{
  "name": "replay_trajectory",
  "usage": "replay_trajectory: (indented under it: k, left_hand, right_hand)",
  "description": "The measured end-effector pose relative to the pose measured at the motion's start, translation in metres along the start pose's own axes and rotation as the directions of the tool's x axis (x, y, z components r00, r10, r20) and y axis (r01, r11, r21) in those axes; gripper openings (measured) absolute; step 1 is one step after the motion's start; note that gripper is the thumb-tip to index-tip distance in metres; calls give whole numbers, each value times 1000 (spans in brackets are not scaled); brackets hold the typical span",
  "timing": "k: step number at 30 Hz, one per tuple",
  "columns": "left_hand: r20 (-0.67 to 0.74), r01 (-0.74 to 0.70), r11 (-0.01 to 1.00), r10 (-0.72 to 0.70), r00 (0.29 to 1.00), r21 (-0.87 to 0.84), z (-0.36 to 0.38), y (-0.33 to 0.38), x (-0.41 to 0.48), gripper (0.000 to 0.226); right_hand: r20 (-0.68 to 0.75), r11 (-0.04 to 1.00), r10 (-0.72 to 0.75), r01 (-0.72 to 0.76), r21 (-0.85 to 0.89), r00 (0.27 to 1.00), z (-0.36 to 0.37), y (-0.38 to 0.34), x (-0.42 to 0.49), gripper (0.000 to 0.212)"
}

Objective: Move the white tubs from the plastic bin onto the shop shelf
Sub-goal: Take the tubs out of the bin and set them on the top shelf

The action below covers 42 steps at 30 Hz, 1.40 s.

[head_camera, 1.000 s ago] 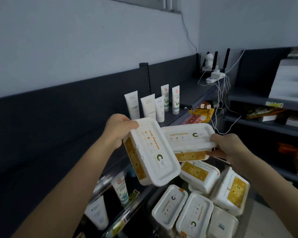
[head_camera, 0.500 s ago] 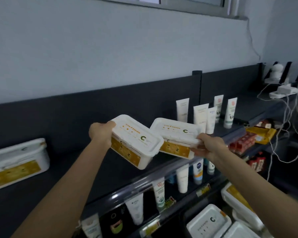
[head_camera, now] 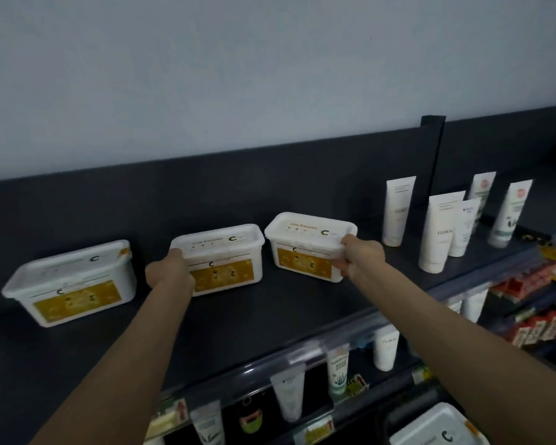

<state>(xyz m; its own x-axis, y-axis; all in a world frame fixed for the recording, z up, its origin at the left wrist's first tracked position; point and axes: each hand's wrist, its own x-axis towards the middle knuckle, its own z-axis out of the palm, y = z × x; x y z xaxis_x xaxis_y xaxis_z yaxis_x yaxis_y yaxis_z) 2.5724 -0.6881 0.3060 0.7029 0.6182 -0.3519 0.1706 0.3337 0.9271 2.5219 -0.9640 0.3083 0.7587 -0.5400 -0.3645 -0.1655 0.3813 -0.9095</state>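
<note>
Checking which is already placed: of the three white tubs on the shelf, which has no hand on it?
The leftmost tub; the left hand grips the middle tub, the right hand the right tub.

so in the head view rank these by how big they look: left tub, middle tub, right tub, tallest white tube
1. left tub, though nearest the camera
2. middle tub and right tub, alike
3. tallest white tube

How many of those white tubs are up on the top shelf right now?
3 on the top shelf: the left tub standing alone, the middle tub in the left hand, the right tub in the right hand. Another tub shows lower right; more may be hidden.
</note>
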Motion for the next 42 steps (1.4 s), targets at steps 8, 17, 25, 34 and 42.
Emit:
replay_trajectory:
  k: [8, 17, 25, 34, 42]
  left_hand:
    - [247, -46, 996, 27, 969, 72, 5, -4, -6, 57]
    - [649, -983, 130, 739, 182, 127, 40, -51, -118, 43]
    - [889, -970, 189, 455, -52, -153, 68, -162, -209, 37]
    - [989, -989, 150, -149, -23, 0, 89, -281, -247, 35]
    - [909, -993, 90, -414, 37, 81, 106, -347, -266, 38]
  right_hand:
    - [88, 998, -45, 49, -49, 995, 11, 2, 12, 25]
    - [113, 975, -222, 224, -2, 968, -80, 14, -12, 15]
    - [-77, 943, -275, 253, -217, 958, -216, 48, -26, 15]
    - [-309, 899, -169, 18, -437, 936, -349, 115, -13, 26]
    - [-309, 592, -288, -85, -801, 906, -418, 140, -2, 35]
